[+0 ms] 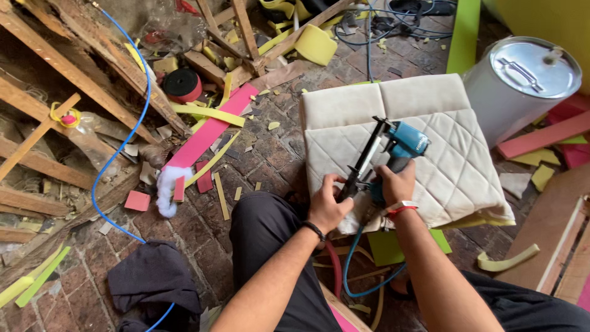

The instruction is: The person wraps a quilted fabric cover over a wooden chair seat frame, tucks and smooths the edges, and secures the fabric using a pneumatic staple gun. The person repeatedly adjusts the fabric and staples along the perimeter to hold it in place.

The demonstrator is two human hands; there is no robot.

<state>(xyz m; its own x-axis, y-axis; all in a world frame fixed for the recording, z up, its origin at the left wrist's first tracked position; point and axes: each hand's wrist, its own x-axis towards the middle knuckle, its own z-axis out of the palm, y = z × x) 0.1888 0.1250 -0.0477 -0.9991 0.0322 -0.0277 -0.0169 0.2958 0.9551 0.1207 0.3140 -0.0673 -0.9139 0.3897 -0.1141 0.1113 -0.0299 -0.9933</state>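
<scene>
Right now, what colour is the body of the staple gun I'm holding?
Teal blue with a black magazine, staple gun gripped by the right hand; head view.

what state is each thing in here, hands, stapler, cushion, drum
left hand: closed on the staple gun's black magazine
right hand: gripping the gun's handle
staple gun: held against the cushion, blue hose attached
quilted cushion: lying flat on the brick floor
metal drum: upright, lid on

Quilted cushion (pixel 430 141) – matt cream cloth; staple gun (pixel 393 150) – glossy teal plastic, black metal.
</scene>
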